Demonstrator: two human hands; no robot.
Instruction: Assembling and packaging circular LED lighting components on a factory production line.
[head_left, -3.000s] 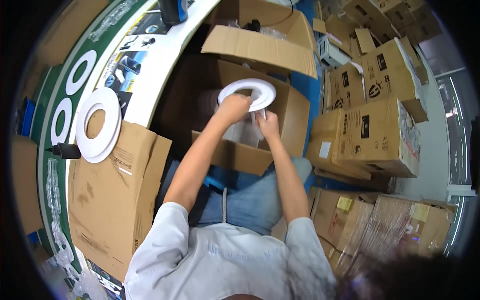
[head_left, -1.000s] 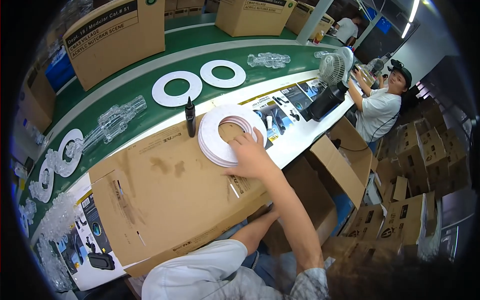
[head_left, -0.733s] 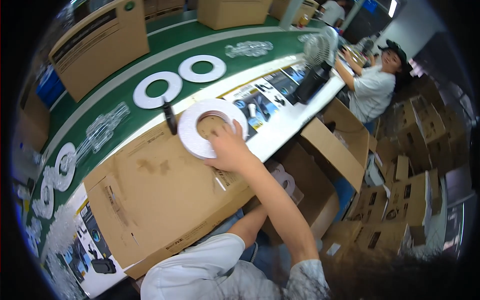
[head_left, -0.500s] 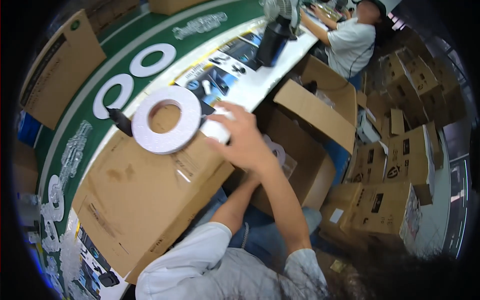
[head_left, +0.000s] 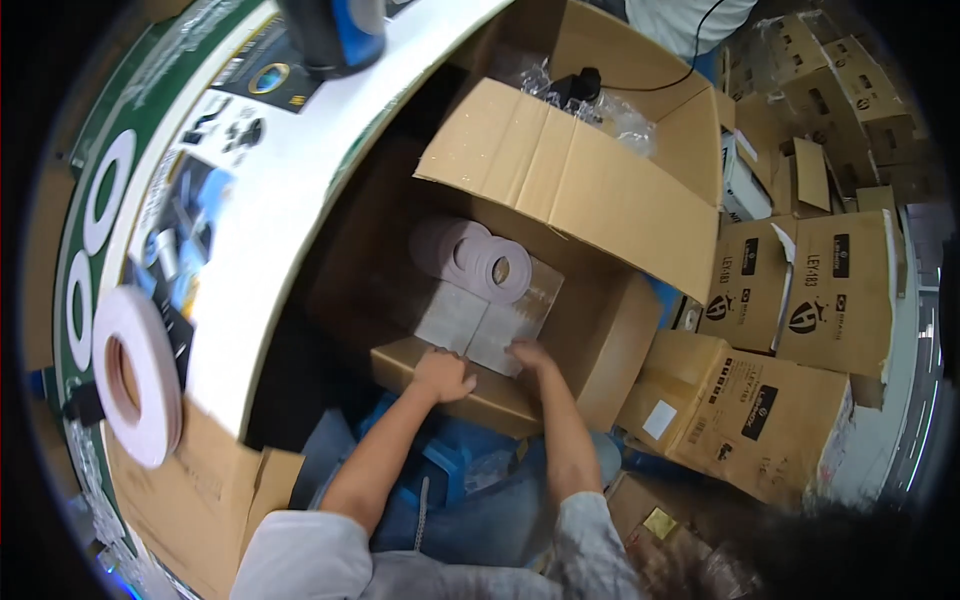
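**Brown box, two hands inside**

Brown cardboard is what you lean over: an open box (head_left: 600,330) sits on the floor, just below the edge of the white worktop (head_left: 290,200). Both your hands reach into that box.

Your left hand (head_left: 440,375) rests on the near wall of the box, right beside a grey wrapped pack (head_left: 470,325). Its fingers are curled down onto the cardboard. You cannot tell if they pinch anything.

Your right hand (head_left: 532,355) lies at the near right corner of the same pack. Its fingers touch the wrapping and look pressed together and flat. You cannot tell if they grip it.

The wrapped pack lies inside the box, close to the near wall. Just behind it, deeper in the box, lie pale pink tape rolls (head_left: 470,260) on their sides, touching each other.

A wide flap (head_left: 570,180) of the box stands open on the far side. Behind that flap is a second open box (head_left: 640,90) with clear plastic bags and a black cable in it.

A big white ring of tape (head_left: 140,375) stands on edge, far to the left of the box, past the worktop. More brown cartons (head_left: 790,290) are stacked to the right of the box.
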